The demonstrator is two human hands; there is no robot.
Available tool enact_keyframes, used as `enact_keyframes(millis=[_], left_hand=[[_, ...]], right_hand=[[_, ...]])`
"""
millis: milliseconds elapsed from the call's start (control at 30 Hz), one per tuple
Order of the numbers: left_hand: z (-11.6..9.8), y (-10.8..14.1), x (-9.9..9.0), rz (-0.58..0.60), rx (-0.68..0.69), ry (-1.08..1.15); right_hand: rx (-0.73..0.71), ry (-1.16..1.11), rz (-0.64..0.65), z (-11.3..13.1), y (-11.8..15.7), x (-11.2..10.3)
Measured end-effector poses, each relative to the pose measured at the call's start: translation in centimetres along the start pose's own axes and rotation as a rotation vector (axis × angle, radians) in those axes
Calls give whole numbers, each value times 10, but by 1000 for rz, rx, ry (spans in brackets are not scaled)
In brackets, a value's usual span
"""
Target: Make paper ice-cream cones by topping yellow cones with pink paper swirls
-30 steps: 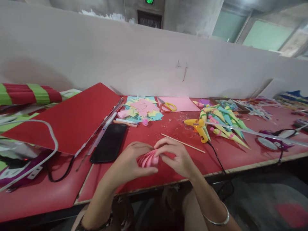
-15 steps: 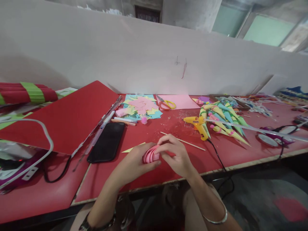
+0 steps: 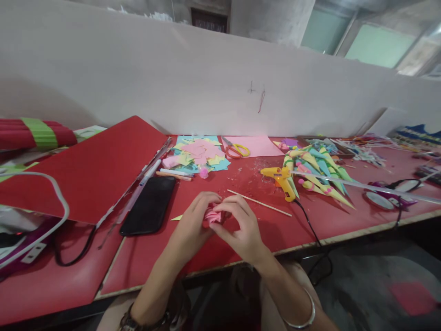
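A curled pink paper piece (image 3: 213, 216), in layered strips like a rolled flower, is held above the red table between both hands. My left hand (image 3: 191, 223) wraps its left side, with the fingers over the top. From the right, my right hand (image 3: 239, 225) pinches the piece between thumb and fingertips; part of the paper is hidden by the fingers. Beyond my right hand lies a thin wooden stick (image 3: 260, 202). A yellow paper tip (image 3: 176, 218) shows beside my left hand.
A black phone (image 3: 148, 207) lies to the left, near red card (image 3: 93, 170). Farther back are paper scraps (image 3: 201, 154), scissors (image 3: 236, 148) and pink paper (image 3: 260, 146). A yellow glue gun (image 3: 280, 180) with a cord sits beside paper cones (image 3: 322, 170) on the right.
My right hand has shifted from fingertips on top of the pink paper to gripping its right side with thumb and fingers. My left fingers have curled higher around it, and the piece has turned.
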State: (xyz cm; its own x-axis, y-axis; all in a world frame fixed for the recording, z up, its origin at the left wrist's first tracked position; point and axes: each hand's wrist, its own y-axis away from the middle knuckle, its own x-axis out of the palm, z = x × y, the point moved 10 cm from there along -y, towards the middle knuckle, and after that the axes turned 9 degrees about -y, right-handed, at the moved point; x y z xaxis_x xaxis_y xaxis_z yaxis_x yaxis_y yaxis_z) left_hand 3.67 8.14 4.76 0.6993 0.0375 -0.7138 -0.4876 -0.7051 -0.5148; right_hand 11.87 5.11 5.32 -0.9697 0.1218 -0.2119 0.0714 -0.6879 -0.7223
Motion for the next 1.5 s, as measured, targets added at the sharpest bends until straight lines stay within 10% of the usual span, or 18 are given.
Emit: enact_keyframes(millis=[300,833,1300,1500], left_hand=[[-4,0,-11,-83,69,-95],[29,11,15,164,-196,-70],[4,-2,6,156,32,-183],[19,4,5,116,-142,-90]], right_hand=[[-18,52,-70,3,-1,-10],[-27,-27,59,1,0,3],[-25,-45,89,4,0,10],[-7,36,24,4,2,7]])
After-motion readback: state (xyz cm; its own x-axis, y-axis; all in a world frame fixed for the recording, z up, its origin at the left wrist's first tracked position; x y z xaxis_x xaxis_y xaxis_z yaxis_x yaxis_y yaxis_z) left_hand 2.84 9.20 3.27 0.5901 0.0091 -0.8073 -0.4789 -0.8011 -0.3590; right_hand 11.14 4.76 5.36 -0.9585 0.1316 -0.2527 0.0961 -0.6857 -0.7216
